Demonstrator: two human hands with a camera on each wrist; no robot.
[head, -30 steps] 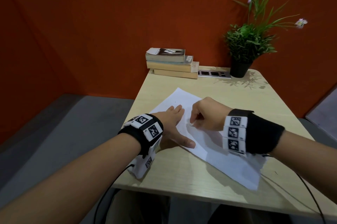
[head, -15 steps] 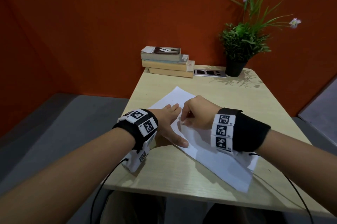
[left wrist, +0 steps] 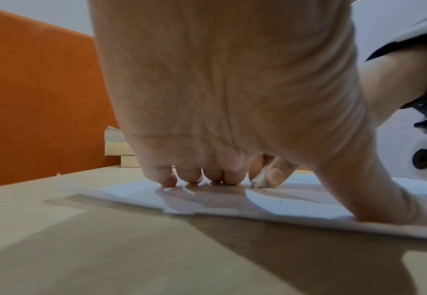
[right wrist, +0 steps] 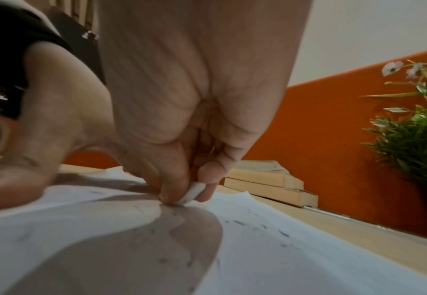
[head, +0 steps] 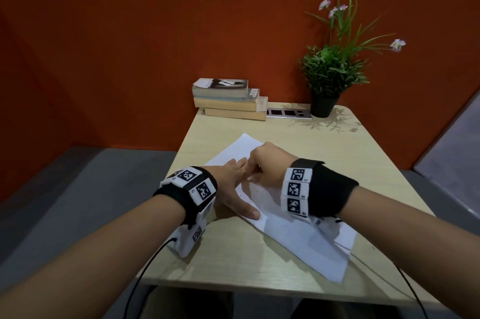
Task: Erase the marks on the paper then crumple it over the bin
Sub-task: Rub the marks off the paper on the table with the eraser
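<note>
A white sheet of paper [head: 293, 235] lies askew on the light wooden table [head: 363, 162]. My left hand [head: 233, 188] lies flat on the sheet's left side, fingers straight and fingertips [left wrist: 195, 177] pressing it down, thumb spread toward me. My right hand [head: 270, 165] pinches a small white eraser [right wrist: 193, 192] between thumb and fingers, with its tip on the paper [right wrist: 283, 249] beside the left fingers. The eraser [left wrist: 258, 180] also shows in the left wrist view. Dark crumbs and faint pencil marks [right wrist: 258, 225] dot the sheet. No bin is in view.
A stack of books [head: 228, 99] sits at the table's far edge, with a metal socket strip [head: 288, 113] and a potted plant [head: 330, 79] to its right. An orange partition [head: 130, 59] stands behind. Grey floor [head: 65, 201] lies to the left.
The right hand with the eraser has shifted slightly over the paper, close to the left fingers. The left hand stays pressed flat. The head view has shifted.
</note>
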